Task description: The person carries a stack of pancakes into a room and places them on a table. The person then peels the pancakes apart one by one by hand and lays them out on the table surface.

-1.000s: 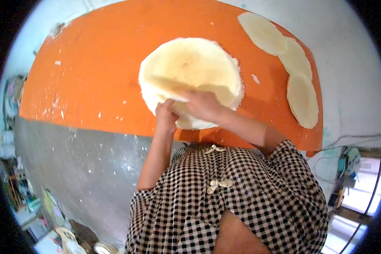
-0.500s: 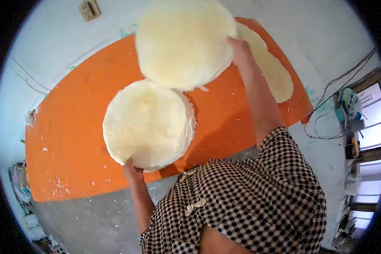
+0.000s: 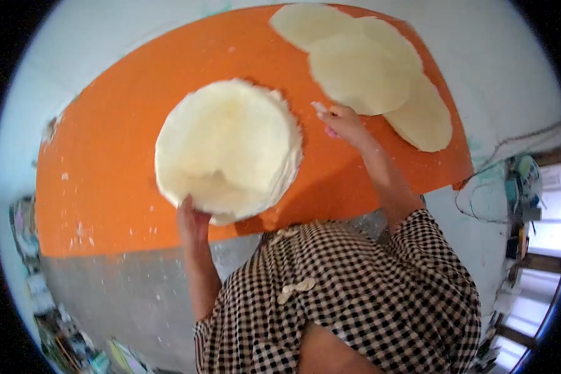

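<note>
A thick stack of round, thin, pale sheets (image 3: 230,140) lies on the orange tabletop (image 3: 118,162). At its near left edge my left hand (image 3: 193,218) grips the rim of the top sheet, thumb above and fingers beneath. My right hand (image 3: 343,123) is over the table to the right of the stack, its fingers closed on a small whitish scrap (image 3: 318,107). Beyond that hand, several pale round sheets (image 3: 364,71) lie flat and overlapping at the back right of the table.
Small white flecks dot the orange surface. A grey floor (image 3: 137,305) shows below the table's near edge. Cables (image 3: 530,134) run along the wall at the right, near shelves with items and a bright window (image 3: 551,206). Assorted objects (image 3: 34,249) stand at the far left.
The sheet my right hand held up now lies with the others at the back right. That hand has let it go and holds a small scrap. The view has shifted.
</note>
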Available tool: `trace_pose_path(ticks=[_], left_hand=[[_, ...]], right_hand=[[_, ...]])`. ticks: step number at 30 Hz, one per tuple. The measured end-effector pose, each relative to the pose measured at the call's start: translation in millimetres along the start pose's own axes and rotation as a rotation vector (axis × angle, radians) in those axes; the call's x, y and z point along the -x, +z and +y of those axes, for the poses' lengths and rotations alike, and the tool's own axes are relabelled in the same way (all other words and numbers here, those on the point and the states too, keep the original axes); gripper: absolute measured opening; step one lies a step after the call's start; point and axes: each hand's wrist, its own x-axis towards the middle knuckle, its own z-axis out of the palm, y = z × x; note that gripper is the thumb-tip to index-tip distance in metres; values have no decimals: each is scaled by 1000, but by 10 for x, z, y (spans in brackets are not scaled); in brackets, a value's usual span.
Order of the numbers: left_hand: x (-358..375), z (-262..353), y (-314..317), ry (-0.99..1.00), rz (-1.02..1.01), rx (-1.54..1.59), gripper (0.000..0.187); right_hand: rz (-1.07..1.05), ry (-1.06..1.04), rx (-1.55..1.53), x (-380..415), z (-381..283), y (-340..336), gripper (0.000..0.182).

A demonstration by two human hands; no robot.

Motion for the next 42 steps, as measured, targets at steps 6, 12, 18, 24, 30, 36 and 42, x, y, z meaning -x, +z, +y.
trace_pose_path(ticks=[6, 12, 18, 24, 30, 36, 42], left_hand=[[-184, -81, 372, -128, -92, 158, 29], [-92, -116, 747, -55, -198, 74, 17], [-113, -218, 850, -102, -87, -52, 16], [-135, -316, 1024, -94, -99, -100, 24], [-345, -411, 1011, -108, -123, -236, 36], [-178, -264, 911, -64, 13, -148, 47], [-279, 0, 726, -89, 52, -217, 36]], right_hand=[[-90, -877, 403, 685, -864, 1222, 50], [-132, -658, 358, 700, -989, 1421, 31], [-121, -552, 180, 637, -883, 1383, 25], [-143, -442, 290, 445, -755, 1158, 24], [-95, -497, 464, 258, -1094, 1232, 21], [145, -436, -86, -252, -1425, 171, 24], [829, -597, 760, 115, -1019, -1239, 43]])
